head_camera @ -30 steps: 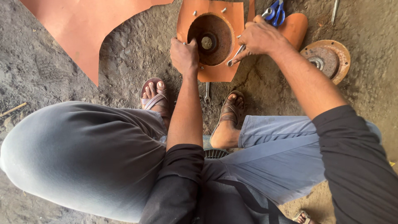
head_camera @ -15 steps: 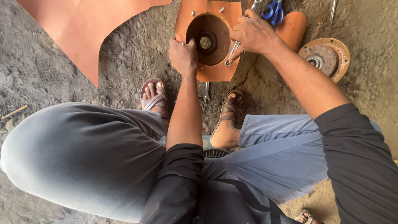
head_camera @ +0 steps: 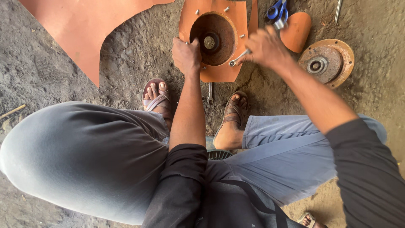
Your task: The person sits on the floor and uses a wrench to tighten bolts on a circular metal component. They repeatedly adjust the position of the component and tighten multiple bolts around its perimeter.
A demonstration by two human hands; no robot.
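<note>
The rusty orange flanged housing (head_camera: pixel 219 40) on gritty ground is gripped at its rim by the left hand (head_camera: pixel 186 55). A steel spanner (head_camera: pixel 238 58) is clenched in the right hand (head_camera: pixel 265 46). Blue-handled scissors (head_camera: pixel 278 10) and a round rusted cover plate (head_camera: pixel 327 63) lie right of the housing.

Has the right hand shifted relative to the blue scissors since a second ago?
Yes. The right hand with its wrench slid down-left, uncovering the blue scissors.

We are gripping the orange housing (head_camera: pixel 219 25) with our left hand (head_camera: pixel 186 55), our right hand (head_camera: pixel 265 45) holding a spanner (head_camera: pixel 239 58) at its four o'clock rim.
</note>
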